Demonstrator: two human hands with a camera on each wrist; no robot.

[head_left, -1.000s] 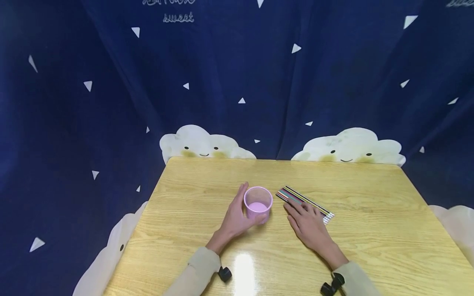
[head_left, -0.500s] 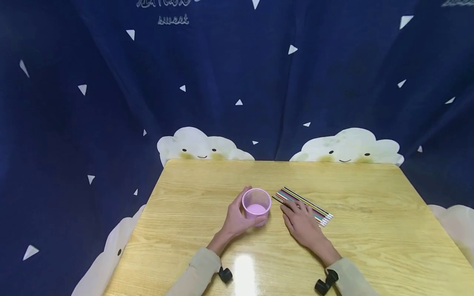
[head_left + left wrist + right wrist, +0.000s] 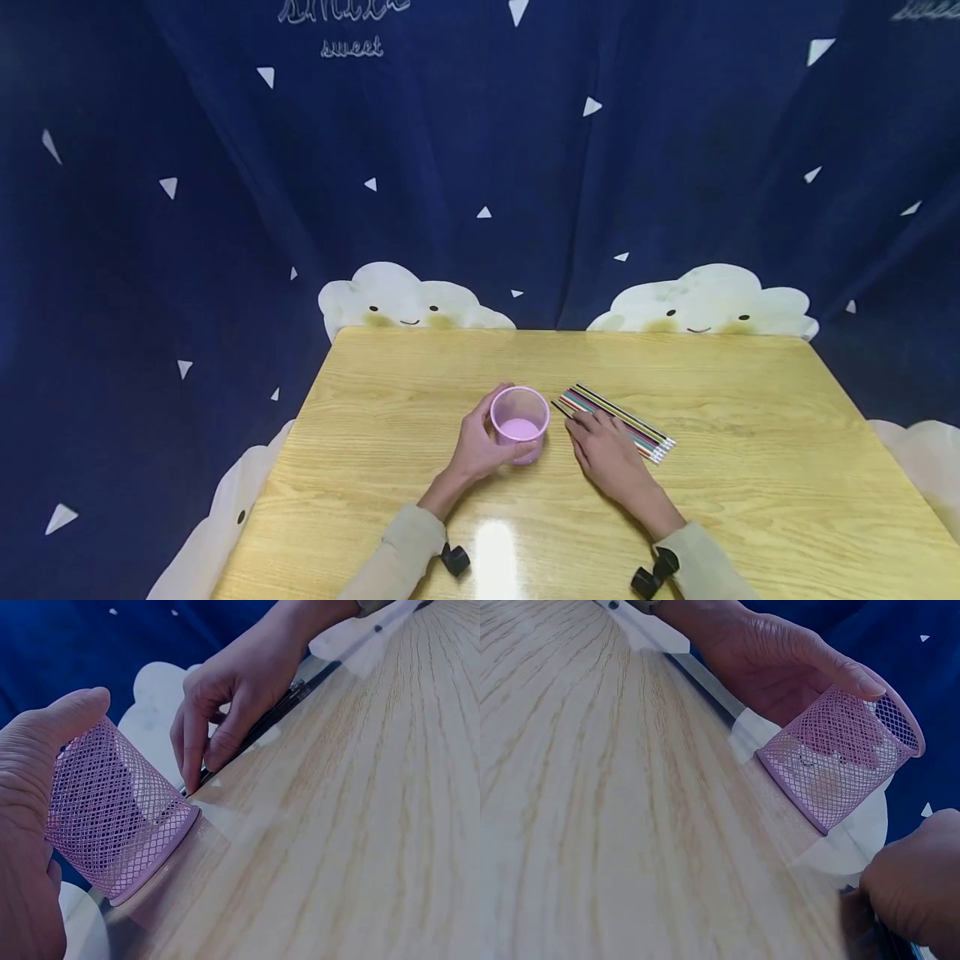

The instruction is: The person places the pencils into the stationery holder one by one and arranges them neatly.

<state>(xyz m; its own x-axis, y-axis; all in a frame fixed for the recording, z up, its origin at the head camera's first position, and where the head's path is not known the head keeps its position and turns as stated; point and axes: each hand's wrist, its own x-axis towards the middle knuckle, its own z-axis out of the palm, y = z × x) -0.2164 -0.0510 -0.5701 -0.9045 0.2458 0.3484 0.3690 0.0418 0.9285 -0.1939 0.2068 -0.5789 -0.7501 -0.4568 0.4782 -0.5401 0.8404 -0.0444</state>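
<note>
Pink mesh cup: Upright on the wooden table (image 3: pixel 750 433), the pink mesh cup (image 3: pixel 521 421) stands just left of the pencils, mouth up, its pink base visible inside.
Left grip: A left hand (image 3: pixel 480 437) holds the cup from the side, thumb across the near wall and fingers behind, gripping it.
Right grip: A right hand (image 3: pixel 606 454) rests its bent fingers low over a dark pencil (image 3: pixel 560 408); whether they pinch it, the pictures do not tell.
Dark pencil: Its tip juts from under the fingertips toward the cup, just beside the other pencils.
Pencil row: Striped pencils (image 3: pixel 628 422) in several colours lie side by side at a slant on the table, silvery ends to the right, partly covered by the right hand.
Sleeves: Pale cuffs with small black devices (image 3: pixel 455 560) at both wrists.
Backdrop: A navy curtain (image 3: pixel 480 150) prints white triangles and smiling clouds (image 3: pixel 408 292) behind the table.
</note>
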